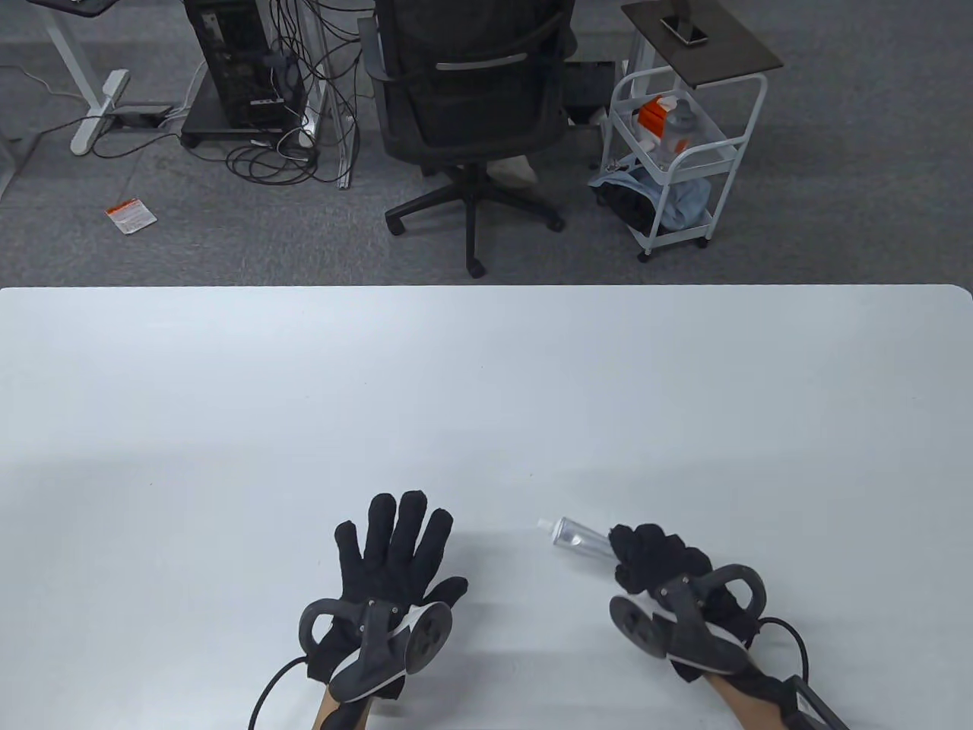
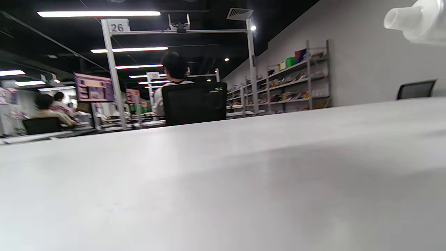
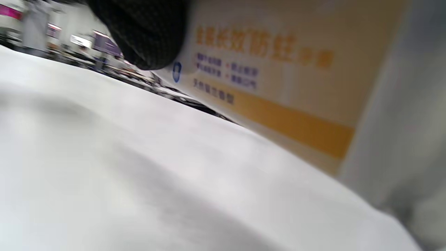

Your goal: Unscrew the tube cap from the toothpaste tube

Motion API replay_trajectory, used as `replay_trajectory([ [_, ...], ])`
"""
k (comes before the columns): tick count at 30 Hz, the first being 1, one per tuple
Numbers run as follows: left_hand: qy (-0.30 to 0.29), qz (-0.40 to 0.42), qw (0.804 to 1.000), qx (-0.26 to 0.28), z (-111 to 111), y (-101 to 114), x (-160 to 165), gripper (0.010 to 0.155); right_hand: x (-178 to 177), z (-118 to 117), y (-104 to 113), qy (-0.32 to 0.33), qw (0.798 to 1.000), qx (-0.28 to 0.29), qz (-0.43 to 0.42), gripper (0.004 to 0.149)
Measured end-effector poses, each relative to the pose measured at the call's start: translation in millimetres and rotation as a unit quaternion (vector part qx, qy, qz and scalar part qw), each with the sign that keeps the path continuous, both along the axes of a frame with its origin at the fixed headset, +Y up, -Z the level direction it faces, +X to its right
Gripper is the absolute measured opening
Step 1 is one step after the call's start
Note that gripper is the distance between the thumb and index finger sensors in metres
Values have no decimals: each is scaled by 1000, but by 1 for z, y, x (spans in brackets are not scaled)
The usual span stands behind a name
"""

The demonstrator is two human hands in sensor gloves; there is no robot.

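Note:
The toothpaste tube (image 1: 579, 537) is silver with a white nozzle end (image 1: 544, 524) that points left. My right hand (image 1: 654, 561) grips the tube's rear part and holds it low over the white table (image 1: 486, 395). In the right wrist view the tube's yellow and blue print (image 3: 278, 87) fills the frame under one gloved finger (image 3: 146, 31). My left hand (image 1: 399, 540) lies flat with its fingers spread, left of the tube and apart from it. The left wrist view shows the white nozzle (image 2: 414, 21) at the top right. I see no separate cap.
Beyond the table's far edge stand a black office chair (image 1: 471, 99), a white trolley (image 1: 676, 152) and a computer tower (image 1: 243, 61) with cables on the floor.

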State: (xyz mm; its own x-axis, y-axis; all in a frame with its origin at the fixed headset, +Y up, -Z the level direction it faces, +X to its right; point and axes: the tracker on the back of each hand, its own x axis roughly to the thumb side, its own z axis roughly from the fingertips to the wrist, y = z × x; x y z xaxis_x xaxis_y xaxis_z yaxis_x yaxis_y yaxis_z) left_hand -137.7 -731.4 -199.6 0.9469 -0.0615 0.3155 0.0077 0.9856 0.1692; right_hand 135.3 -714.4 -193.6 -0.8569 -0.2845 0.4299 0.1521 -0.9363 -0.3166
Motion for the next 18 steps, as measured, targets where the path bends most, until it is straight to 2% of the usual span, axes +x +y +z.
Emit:
replay_trajectory([
  [4,-90,93,992,8,7,4,5,74,-16,27,-7,79,996,35,-9,57],
  [8,-153,133,979,8,14,4,20,68,-13,39,-9,108,992,40,-41,57],
  [13,-149,103,983,44,19,3,29,60,-12,45,-8,117,991,53,-41,57],
  [18,-152,113,981,39,19,4,28,55,-12,45,-8,119,990,51,-52,57],
])
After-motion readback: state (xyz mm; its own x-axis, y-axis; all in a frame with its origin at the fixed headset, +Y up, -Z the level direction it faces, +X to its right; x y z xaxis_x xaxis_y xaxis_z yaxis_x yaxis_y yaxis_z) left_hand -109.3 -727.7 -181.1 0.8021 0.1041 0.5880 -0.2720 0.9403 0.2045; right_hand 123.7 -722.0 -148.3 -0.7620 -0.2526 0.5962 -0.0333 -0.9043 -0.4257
